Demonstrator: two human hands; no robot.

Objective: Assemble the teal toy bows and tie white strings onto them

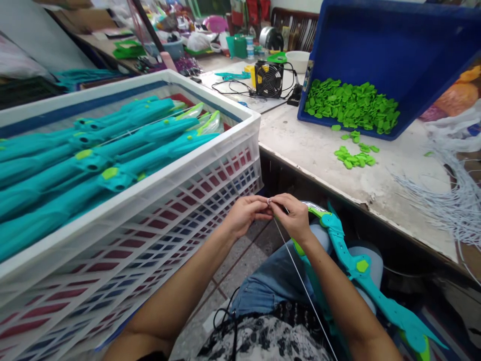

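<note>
My left hand (pixel 244 214) and my right hand (pixel 295 216) meet in front of me, fingertips pinched together on the end of a thin white string (pixel 300 281). The string runs down toward my lap. A teal toy bow (pixel 361 273) with green tips and a green hexagon lies across my knees under my right wrist, its upper tip just by my right hand. Both hands are closed in a pinch on the string near the bow's tip.
A white lattice crate (pixel 158 200) full of teal bows (pixel 93 160) stands at my left. On the worktable (pixel 319 155) a tilted blue bin (pixel 394 50) spills green plastic pieces (pixel 353 105). A small black fan (pixel 268 78) sits behind. White strings (pixel 451 200) lie at right.
</note>
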